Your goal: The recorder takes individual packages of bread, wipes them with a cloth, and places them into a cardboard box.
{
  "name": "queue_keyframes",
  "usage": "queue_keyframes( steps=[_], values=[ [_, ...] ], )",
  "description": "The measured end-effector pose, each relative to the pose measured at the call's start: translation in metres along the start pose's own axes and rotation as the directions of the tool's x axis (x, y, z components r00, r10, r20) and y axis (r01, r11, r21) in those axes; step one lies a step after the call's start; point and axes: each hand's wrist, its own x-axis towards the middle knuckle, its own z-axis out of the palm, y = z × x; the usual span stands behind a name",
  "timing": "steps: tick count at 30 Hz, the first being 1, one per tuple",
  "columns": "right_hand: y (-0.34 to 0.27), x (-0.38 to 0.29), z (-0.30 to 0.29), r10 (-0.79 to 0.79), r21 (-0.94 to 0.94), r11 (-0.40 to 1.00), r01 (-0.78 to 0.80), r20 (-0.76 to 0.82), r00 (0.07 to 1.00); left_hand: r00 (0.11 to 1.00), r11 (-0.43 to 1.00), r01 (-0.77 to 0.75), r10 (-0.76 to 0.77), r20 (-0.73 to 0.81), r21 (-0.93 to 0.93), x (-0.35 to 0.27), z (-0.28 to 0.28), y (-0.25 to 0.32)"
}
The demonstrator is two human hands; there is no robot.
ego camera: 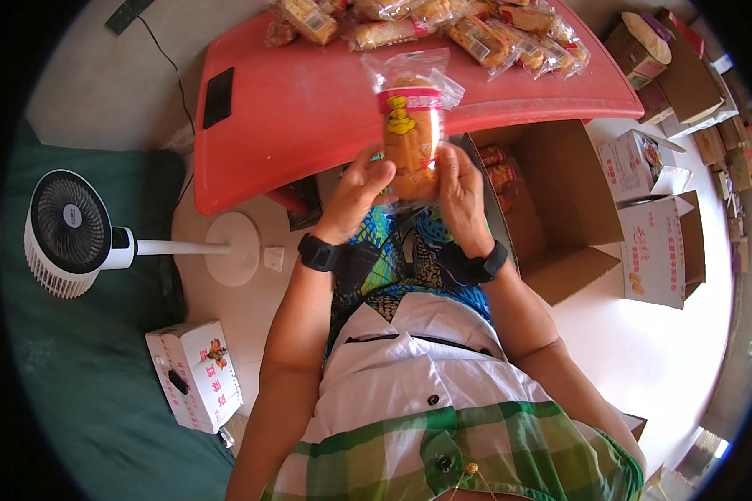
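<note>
Both of my hands hold one clear plastic bag of bread rolls [412, 141] upright over the near edge of the red table [326, 100]. My left hand [360, 191] grips its lower left side, and my right hand [465, 194] its lower right side. The bag has a pink band and a yellow cartoon figure, and its loose clear top stands up. Beyond it, more bagged breads [391, 32] lie heaped along the far side of the table. To the right of my right hand an opened cardboard box [539, 188] holds several packaged breads [500, 172].
A black phone-like slab [218, 98] lies on the table's left end. At the left are a white fan [72, 228] on a round base and a printed white carton [200, 376]. Opened printed cartons [655, 250] and stacked boxes [689, 81] stand at the right.
</note>
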Motion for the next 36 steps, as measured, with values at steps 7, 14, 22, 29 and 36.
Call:
queue_keyframes(
  steps=[7, 14, 22, 29, 36],
  values=[
    [-0.006, -0.004, -0.014, 0.352, 0.112, 0.921, -0.372, 0.163, 0.922, 0.988, 0.993, -0.101, 0.094, -0.118, -0.054, 0.005, 0.009, -0.002],
    [0.010, -0.010, -0.034, 0.273, 0.112, 0.923, -0.367, 0.480, 0.834, 0.996, 0.954, -0.068, 0.047, -0.077, -0.292, 0.001, 0.009, 0.004],
    [-0.007, -0.005, -0.044, 0.376, 0.108, 0.866, -0.488, 0.504, 0.778, 0.995, 0.977, -0.074, 0.058, -0.087, -0.201, -0.002, 0.006, -0.006],
    [0.004, 0.006, -0.014, 0.124, 0.145, 0.969, -0.201, 0.420, 0.899, 0.994, 0.987, -0.064, 0.051, -0.096, -0.147, -0.001, 0.020, -0.015],
    [0.004, 0.010, -0.010, 0.255, 0.118, 0.931, -0.345, 0.465, 0.848, 0.989, 0.982, -0.035, 0.009, -0.145, -0.183, 0.013, 0.010, 0.000]
  ],
)
